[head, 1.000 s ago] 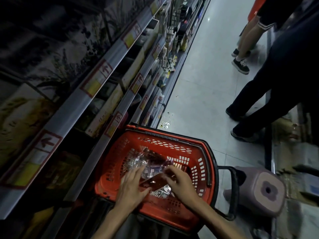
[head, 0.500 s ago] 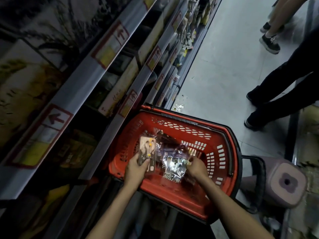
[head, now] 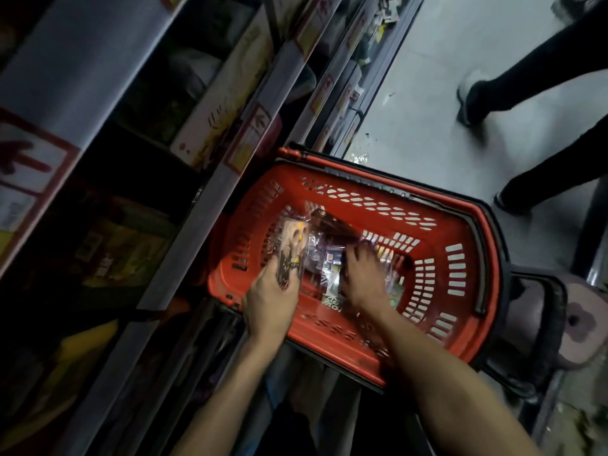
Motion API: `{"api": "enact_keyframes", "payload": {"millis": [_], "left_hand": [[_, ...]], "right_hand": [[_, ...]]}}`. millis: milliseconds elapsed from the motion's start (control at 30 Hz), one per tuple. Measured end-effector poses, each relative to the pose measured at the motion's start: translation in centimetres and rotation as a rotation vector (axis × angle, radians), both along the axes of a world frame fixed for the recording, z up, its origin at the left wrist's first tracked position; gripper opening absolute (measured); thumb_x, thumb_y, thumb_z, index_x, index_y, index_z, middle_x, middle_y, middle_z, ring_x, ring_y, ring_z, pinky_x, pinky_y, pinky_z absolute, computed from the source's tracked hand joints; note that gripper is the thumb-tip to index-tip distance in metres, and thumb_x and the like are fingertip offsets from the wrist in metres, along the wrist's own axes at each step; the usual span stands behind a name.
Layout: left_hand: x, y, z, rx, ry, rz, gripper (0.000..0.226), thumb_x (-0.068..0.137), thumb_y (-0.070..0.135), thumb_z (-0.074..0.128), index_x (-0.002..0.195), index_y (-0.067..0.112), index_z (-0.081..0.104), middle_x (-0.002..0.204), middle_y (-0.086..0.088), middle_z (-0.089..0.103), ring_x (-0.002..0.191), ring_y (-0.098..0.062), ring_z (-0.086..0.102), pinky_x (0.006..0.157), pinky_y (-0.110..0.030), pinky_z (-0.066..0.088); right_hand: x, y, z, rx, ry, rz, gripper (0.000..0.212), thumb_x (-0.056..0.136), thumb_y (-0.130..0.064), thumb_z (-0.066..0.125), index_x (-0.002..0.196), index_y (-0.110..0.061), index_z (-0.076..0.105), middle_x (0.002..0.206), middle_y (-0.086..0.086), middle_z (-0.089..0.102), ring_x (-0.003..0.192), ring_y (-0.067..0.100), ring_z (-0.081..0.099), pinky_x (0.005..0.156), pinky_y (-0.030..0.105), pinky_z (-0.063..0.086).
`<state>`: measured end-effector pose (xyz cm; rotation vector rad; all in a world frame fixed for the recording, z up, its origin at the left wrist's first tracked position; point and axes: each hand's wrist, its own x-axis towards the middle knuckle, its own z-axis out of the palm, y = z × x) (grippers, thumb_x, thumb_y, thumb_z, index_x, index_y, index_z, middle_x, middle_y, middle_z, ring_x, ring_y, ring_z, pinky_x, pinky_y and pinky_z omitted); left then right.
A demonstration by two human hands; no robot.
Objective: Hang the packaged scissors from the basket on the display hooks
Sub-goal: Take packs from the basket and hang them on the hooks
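Red basket (head: pixel 332 337): left hand (head: pixel 269 301) grips scissors pack (head: pixel 292 248); right hand (head: pixel 362 278) palm-down

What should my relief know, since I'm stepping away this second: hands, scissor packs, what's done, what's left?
Left hand holds one packaged scissors upright over the red basket.
Right hand lies on the loose packs in the basket; whether it grips one can't be told.
Done: one pack picked out. No display hooks are in view and nothing is seen hung.
Left: hang this pack, then the rest.
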<state>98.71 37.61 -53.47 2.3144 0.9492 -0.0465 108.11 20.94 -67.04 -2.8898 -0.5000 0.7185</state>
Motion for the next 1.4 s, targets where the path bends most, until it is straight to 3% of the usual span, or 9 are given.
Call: {"api": "enact_keyframes", "payload": {"millis": [133,467,600,700,833,900,1033,1233,1400], "left_hand": [[-0.1,0.0,-0.6,0.018,-0.016,0.018,0.015,0.098,0.035,0.066,0.104,0.022,0.069,0.091,0.001,0.075,0.082,-0.027,0.070,0.072,-0.042,0.056],[0.2,-0.1,-0.3,0.052,0.004,-0.001,0.011,0.098,0.031,0.067,0.099,0.020,0.067,0.085,0.003,0.072,0.072,-0.020,0.063,0.064,-0.033,0.045],[0.2,-0.1,0.3,-0.042,0.013,-0.002,0.013,0.101,0.031,0.066,0.105,0.019,0.067,0.085,0.008,0.069,0.072,-0.014,0.060,0.063,-0.030,0.043],[0.7,1.1,0.8,-0.345,-0.041,0.025,0.012,0.101,0.028,0.067,0.110,0.020,0.071,0.093,0.009,0.076,0.089,-0.020,0.074,0.074,-0.030,0.054],[1.8,1.4,4.9,-0.703,-0.165,0.085,0.019,0.102,0.012,0.066,0.116,0.023,0.073,0.102,0.011,0.081,0.098,-0.011,0.076,0.082,-0.020,0.057],[1.9,0.7,7.2,-0.799,-0.184,0.095,0.024,0.101,0.010,0.066,0.124,0.017,0.070,0.104,0.011,0.081,0.097,-0.010,0.077,0.081,-0.022,0.059],[1.6,-0.6,10.9,-0.899,-0.117,0.074,0.047,0.086,0.002,0.082,0.129,0.008,0.064,0.099,0.003,0.082,0.085,-0.014,0.079,0.071,-0.025,0.062],[2.5,-0.9,15.8,-0.563,-0.022,-0.264,0.058,0.071,0.006,0.096,0.122,0.016,0.070,0.110,0.001,0.078,0.101,-0.012,0.072,0.090,-0.024,0.056],[4.9,0.2,22.4,-0.094,0.056,-0.541,0.045,0.072,0.026,0.093,0.114,0.031,0.077,0.098,0.012,0.079,0.090,-0.004,0.071,0.081,-0.027,0.055]], "right_hand": [[2.2,1.7,-1.5,-0.024,0.043,0.191,0.073,0.095,-0.022,0.055,0.161,-0.017,0.025,0.161,0.016,0.032,0.148,0.039,0.029,0.116,0.053,0.032],[3.0,0.2,-0.2,-0.128,-0.113,0.387,0.056,0.083,-0.020,0.076,0.134,-0.019,0.054,0.115,0.009,0.069,0.105,0.030,0.068,0.087,0.040,0.054],[2.8,-1.0,5.9,0.130,-0.061,0.133,0.063,0.092,-0.017,0.063,0.151,-0.027,0.045,0.113,0.003,0.070,0.095,0.028,0.067,0.079,0.038,0.052],[1.6,-1.4,11.7,0.471,-0.018,-0.245,0.074,0.092,-0.018,0.067,0.155,-0.046,0.038,0.083,-0.011,0.065,0.070,0.014,0.060,0.063,0.034,0.051],[0.1,-2.3,17.9,0.860,0.185,-0.644,0.034,0.090,-0.012,0.074,0.116,-0.034,0.073,0.097,-0.003,0.079,0.084,0.015,0.073,0.073,0.034,0.060],[-0.1,-2.9,20.7,0.975,0.211,-0.708,0.019,0.091,-0.013,0.076,0.095,-0.032,0.075,0.094,-0.009,0.080,0.088,0.011,0.074,0.071,0.021,0.056],[0.6,-3.9,27.0,1.009,0.092,-0.588,0.030,0.090,-0.006,0.069,0.104,-0.032,0.075,0.088,-0.021,0.076,0.079,0.002,0.069,0.065,0.010,0.048],[4.0,-5.7,33.5,0.824,-0.178,-0.057,0.039,0.082,-0.022,0.063,0.119,-0.033,0.073,0.102,-0.020,0.069,0.092,0.000,0.063,0.080,0.012,0.044],[6.5,-6.0,37.5,0.751,0.062,0.113,0.057,0.079,-0.021,0.074,0.128,-0.048,0.063,0.107,-0.029,0.072,0.099,-0.010,0.067,0.084,0.012,0.049]]}}
